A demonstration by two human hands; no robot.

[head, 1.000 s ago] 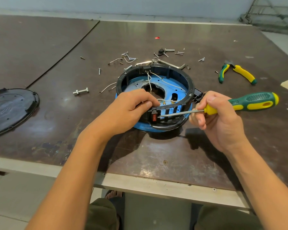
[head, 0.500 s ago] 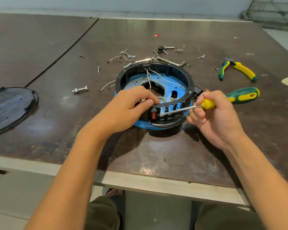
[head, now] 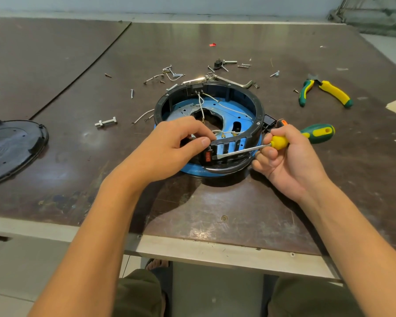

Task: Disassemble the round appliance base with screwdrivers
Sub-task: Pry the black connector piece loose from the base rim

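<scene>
At table centre, our left hand (head: 169, 152) pinches, seemingly, the six-o'clock rim of the round base (head: 258, 106); our right hand (head: 288, 161) curls round the screwdriver (head: 316, 133), tip beside the red switch (head: 208, 156). Hard prying could slip the blade into our thumb.

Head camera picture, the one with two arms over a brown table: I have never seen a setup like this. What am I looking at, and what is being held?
There is no machine here. A person wears a camera on the head, so you look down along their own arms. On the brown table sits a round base: a black ring over a blue plate, with white wires inside. The left hand grips its near wall beside a red switch. The right hand holds a green and yellow screwdriver, its tip at that wall close to the switch. Around it lie loose screws, a bolt, pliers on the right and a round black cover on the left.
</scene>
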